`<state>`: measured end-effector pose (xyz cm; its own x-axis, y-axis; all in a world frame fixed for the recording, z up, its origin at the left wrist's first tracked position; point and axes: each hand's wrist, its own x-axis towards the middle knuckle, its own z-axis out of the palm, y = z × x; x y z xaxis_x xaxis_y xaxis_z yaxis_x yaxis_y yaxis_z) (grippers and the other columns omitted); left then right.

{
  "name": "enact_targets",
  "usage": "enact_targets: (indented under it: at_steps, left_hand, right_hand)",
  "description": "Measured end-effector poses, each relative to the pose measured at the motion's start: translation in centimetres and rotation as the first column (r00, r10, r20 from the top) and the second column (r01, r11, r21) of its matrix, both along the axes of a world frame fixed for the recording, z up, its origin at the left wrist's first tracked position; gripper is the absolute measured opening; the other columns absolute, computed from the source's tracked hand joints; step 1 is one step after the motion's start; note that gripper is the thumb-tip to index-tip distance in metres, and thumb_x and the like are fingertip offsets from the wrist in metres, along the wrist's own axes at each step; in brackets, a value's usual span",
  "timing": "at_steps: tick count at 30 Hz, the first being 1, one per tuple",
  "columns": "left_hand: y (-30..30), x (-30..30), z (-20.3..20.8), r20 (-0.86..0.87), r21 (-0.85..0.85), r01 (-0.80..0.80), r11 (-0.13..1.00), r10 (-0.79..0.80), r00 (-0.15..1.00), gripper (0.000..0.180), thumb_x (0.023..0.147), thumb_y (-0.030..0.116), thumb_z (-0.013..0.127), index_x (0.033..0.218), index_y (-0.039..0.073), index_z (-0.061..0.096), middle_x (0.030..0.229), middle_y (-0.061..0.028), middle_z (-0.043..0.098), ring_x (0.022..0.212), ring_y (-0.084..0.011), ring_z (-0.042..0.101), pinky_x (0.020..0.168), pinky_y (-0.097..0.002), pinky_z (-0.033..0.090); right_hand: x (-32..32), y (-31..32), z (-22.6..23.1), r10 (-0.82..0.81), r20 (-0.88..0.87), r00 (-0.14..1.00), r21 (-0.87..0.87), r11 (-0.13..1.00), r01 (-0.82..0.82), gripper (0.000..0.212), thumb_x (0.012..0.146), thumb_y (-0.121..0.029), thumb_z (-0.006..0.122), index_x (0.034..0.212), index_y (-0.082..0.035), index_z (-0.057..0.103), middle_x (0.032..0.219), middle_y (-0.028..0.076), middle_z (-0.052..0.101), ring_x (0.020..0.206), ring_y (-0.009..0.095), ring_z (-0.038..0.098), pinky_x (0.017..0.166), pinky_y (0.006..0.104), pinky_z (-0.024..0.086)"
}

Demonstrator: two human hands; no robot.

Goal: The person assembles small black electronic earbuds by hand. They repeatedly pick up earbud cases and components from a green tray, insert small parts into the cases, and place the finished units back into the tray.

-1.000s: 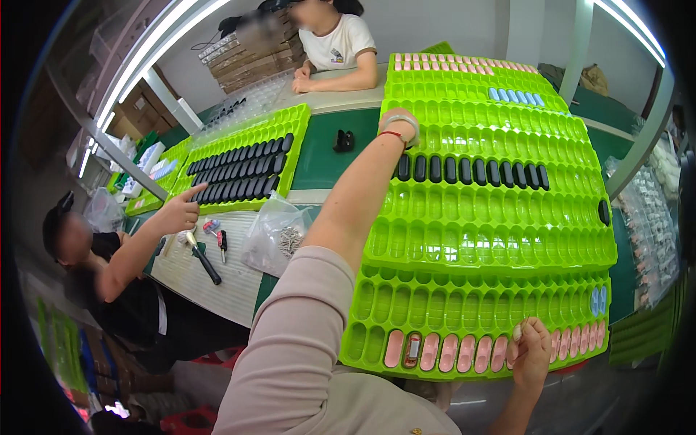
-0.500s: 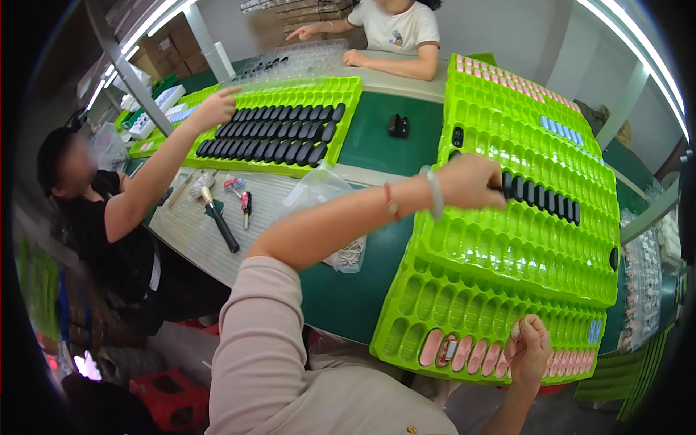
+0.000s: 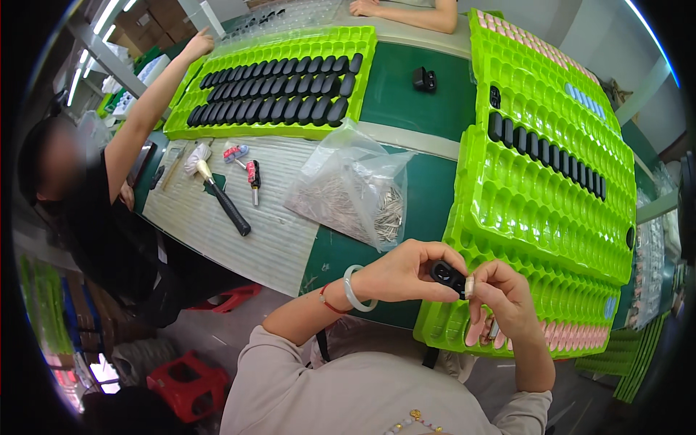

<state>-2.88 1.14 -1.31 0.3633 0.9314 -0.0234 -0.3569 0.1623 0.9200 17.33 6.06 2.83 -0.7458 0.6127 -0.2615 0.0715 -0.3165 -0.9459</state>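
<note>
In front of my chest, my left hand is closed around a small black earbud case, its hollowed inner side showing. My right hand pinches a small pale piece against the end of the case; its exact kind is too small to make out. Both hands are above the near green tray, where a row of pink case parts lies partly hidden by my right hand. Farther off, a line of black cases sits in the larger green tray.
A clear bag of metal pins lies left of my hands. Beyond it are a mallet and a red-handled screwdriver. Another green tray holds rows of black cases. A co-worker's arm reaches over from the left.
My left hand has come back from the row of black cases with one in its grip. My right hand has moved up and left, bringing the pale piece against it. The view has shifted.
</note>
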Motion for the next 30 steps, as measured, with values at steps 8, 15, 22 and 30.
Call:
enact_targets:
  at_steps: [8, 15, 22, 30]
  left_hand:
    - [-0.3, -0.3, 0.7, 0.151, -0.161, -0.145, 0.976, 0.17, 0.974, 0.039, 0.083, 0.005, 0.06, 0.12, 0.002, 0.048, 0.096, -0.0053, 0.062, 0.088, -0.0096, 0.059, 0.077, -0.0232, 0.048]
    - [0.0, 0.1, -0.9, 0.198, -0.123, -0.071, 0.99, 0.094, 0.976, 0.043, 0.083, 0.007, 0.061, 0.122, 0.002, 0.045, 0.101, -0.0092, 0.061, 0.092, -0.0125, 0.059, 0.083, -0.0262, 0.047]
    - [0.2, 0.5, -1.3, 0.297, -0.234, 0.0, 0.972, 0.071, 0.952, 0.041, 0.084, 0.01, 0.061, 0.121, 0.002, 0.045, 0.101, -0.0108, 0.061, 0.092, -0.0142, 0.06, 0.082, -0.0267, 0.047]
    - [0.2, 0.5, -2.0, 0.39, -0.271, 0.041, 0.962, 0.071, 0.918, 0.04, 0.083, 0.009, 0.061, 0.12, 0.002, 0.045, 0.102, -0.0114, 0.06, 0.094, -0.0156, 0.059, 0.083, -0.0273, 0.047]
  right_hand:
    - [-0.6, 1.4, 1.3, -0.027, 0.171, 0.985, -0.035, 0.999, 0.033, 0.014, 0.086, -0.014, 0.053, 0.087, -0.001, 0.051, 0.062, 0.003, 0.052, 0.048, 0.008, 0.052, 0.033, 0.0203, 0.043]
    - [-0.3, 1.6, 2.6, 0.102, 0.312, 0.945, -0.144, 0.988, -0.059, 0.016, 0.084, -0.018, 0.054, 0.084, -0.002, 0.052, 0.064, 0.0, 0.048, 0.048, 0.005, 0.046, 0.033, 0.0204, 0.04]
    - [0.2, 1.4, 0.8, 0.127, 0.276, 0.953, -0.169, 0.982, -0.082, 0.017, 0.083, -0.02, 0.053, 0.085, -0.003, 0.053, 0.066, 0.001, 0.048, 0.049, 0.006, 0.046, 0.032, 0.0217, 0.039]
    - [0.0, 1.5, 1.4, 0.116, 0.319, 0.941, -0.18, 0.982, -0.06, 0.016, 0.083, -0.019, 0.052, 0.086, -0.004, 0.053, 0.066, 0.0, 0.048, 0.05, 0.005, 0.046, 0.031, 0.0215, 0.038]
